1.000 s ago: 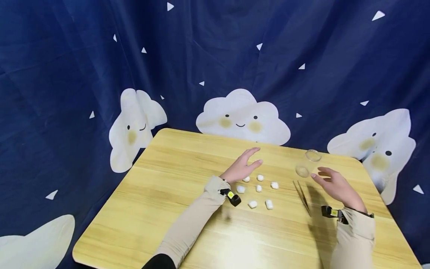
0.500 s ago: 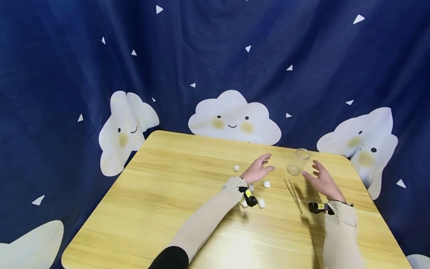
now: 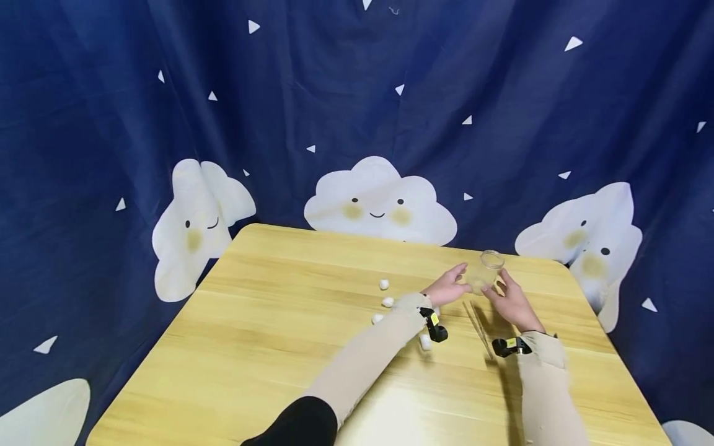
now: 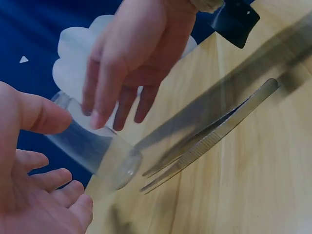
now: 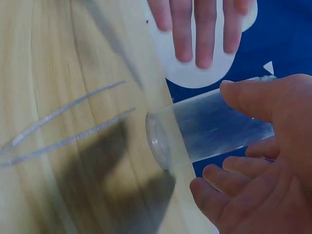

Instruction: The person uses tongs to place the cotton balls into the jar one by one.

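Presently, the left hand [image 3: 445, 288] and right hand [image 3: 513, 307] are flanking the clear jar [image 5: 214, 126], fingers loosely parted; even inward pressure should be steadying it, avoiding tweezers [image 4: 204, 145] beside the right fingers.

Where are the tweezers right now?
In the left wrist view, the tweezers lie on the table to the right of the clear cup, with their tips pointing toward its base.

Worn, six o'clock in the head view: left sleeve [image 3: 362, 368], beige, slim, creased at left cuff [image 3: 411, 303]; adjoining toward seven o'clock, plain black fabric [image 3: 304, 421]. Worn, four o'clock: right sleeve [image 3: 549, 393], beige, bunched at right cuff [image 3: 543, 350]. Mounted at five o'clock, left wrist camera [image 3: 439, 333], black, blocky. Mounted at four o'clock, right wrist camera [image 3: 500, 348], likewise; each with yellow label [image 3: 434, 319].
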Available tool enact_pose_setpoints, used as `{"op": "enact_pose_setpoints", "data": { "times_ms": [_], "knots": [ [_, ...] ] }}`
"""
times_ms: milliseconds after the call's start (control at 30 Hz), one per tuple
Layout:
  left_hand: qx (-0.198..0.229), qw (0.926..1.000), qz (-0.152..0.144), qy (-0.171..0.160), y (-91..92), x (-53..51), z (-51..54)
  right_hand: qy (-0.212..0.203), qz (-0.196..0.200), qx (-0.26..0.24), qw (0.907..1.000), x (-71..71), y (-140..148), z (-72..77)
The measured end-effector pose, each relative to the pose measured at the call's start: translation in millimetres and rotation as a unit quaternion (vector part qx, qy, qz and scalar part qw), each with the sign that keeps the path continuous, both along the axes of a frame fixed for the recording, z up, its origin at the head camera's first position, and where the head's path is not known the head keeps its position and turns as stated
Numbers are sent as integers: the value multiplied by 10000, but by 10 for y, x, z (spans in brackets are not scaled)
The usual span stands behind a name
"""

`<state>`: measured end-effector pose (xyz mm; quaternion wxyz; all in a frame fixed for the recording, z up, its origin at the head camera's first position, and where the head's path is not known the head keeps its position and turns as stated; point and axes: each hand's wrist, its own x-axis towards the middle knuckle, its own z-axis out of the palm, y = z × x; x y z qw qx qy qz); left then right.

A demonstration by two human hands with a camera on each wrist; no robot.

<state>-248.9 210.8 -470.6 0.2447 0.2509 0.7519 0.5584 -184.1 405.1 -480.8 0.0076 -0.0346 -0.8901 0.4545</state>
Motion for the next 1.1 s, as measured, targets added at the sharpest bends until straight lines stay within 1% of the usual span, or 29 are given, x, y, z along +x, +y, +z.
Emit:
{"op": "enact_pose_setpoints", "data": {
  "times_ms": [100, 167, 300, 400, 533, 633, 767, 867, 1033, 1100],
  "knots": [
    [-14, 10000, 64, -29, 87, -5, -41, 55, 6, -58, 10000, 6, -28, -1],
    [-13, 9999, 100, -37, 113, -19, -86, 42, -13, -81, 10000, 7, -57, -17],
    [69, 9999, 85, -112, 166, -53, -161, -13, -5, -138, 9999, 13, -83, -61],
    [207, 9993, 2, -297, 225, -70, -181, -12, 4, -180, 9998, 33, -92, -71],
    [575, 9968, -165, -536, 340, -113, -225, 41, 11, -224, 9997, 46, -93, -59],
    [737, 9954, -184, -590, 391, -144, -261, 50, 33, -218, 9997, 44, -105, -50],
    [804, 9947, -221, -603, 388, -150, -257, 19, -13, -216, 9998, 46, -139, -30],
    [855, 9940, -307, -609, 376, -146, -243, 18, -46, -225, 9997, 48, -152, -15],
    [789, 9948, -333, -554, 328, -131, -211, 43, 31, -331, 9994, 53, -160, 13],
    [710, 9956, -299, -536, 304, -129, -189, 60, 76, -362, 9993, 51, -158, 29]
  ]
}}
